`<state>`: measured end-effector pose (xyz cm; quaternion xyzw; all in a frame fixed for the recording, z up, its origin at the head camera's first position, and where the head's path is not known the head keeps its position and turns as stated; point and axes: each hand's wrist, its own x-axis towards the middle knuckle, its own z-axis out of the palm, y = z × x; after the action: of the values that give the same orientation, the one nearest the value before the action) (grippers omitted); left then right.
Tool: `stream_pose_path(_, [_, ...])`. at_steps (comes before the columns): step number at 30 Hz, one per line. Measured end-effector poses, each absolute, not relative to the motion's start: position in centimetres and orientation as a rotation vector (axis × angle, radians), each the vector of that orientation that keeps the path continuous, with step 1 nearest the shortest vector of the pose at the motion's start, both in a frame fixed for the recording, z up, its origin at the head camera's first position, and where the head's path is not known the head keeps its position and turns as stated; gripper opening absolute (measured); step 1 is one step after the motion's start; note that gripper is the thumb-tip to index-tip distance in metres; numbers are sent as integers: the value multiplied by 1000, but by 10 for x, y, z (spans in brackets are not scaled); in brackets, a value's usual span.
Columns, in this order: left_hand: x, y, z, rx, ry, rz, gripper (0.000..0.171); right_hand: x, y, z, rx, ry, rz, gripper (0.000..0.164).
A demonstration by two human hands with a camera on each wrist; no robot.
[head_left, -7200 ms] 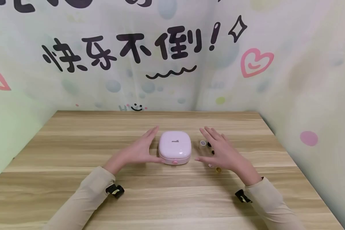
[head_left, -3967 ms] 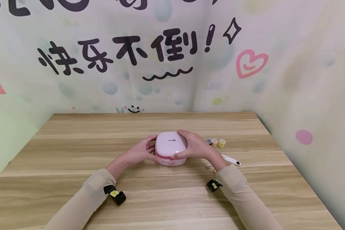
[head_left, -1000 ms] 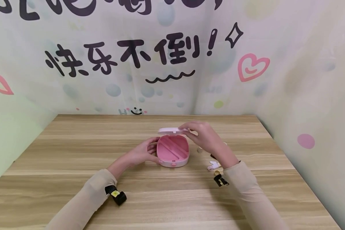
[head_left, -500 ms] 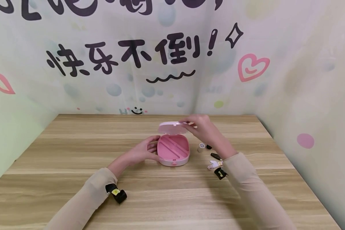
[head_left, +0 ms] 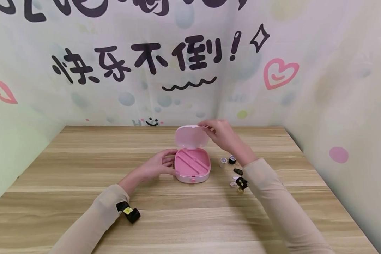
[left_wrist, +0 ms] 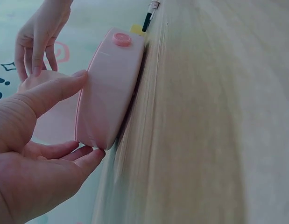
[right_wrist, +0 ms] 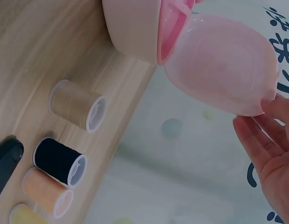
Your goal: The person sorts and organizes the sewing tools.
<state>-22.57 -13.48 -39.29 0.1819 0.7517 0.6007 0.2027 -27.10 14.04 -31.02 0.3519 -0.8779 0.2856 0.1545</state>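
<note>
A pink sewing box (head_left: 200,179) with a white outer shell stands upright on the wooden table, its lid (head_left: 190,137) raised at the back. Slanted dividers split its pink inside, and I see nothing lying in it. My left hand (head_left: 153,165) grips the box's left side, thumb at the front and fingers behind, also visible in the left wrist view against the box wall (left_wrist: 109,88). My right hand (head_left: 223,135) pinches the lid's upper right edge between thumb and fingers. The right wrist view shows the thumb and fingertips on the rim of the translucent lid (right_wrist: 219,65).
Right of the box stand a beige thread spool (right_wrist: 74,105) and a black one (right_wrist: 58,161). Peach (right_wrist: 46,191) and yellow (right_wrist: 25,215) spools stand beside them. A dark-ended tool (head_left: 238,171) and small items lie nearer, partly behind the right cuff. A printed cloth hangs behind.
The box was closed at first, with both hands apart from it. My left hand took hold of its side, and my right hand has swung the lid up and back to near upright.
</note>
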Motion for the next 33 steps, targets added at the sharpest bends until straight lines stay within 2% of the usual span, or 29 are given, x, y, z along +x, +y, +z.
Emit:
stream_pose_path(19, [-225,-136,-390,510,2103,1675,83,-295,137,-314,964,-2665,667,43])
stream_pose_path(33, [-224,-136,-391,506,2115,1660,83,-305,136,-324,945,-2713,699,51])
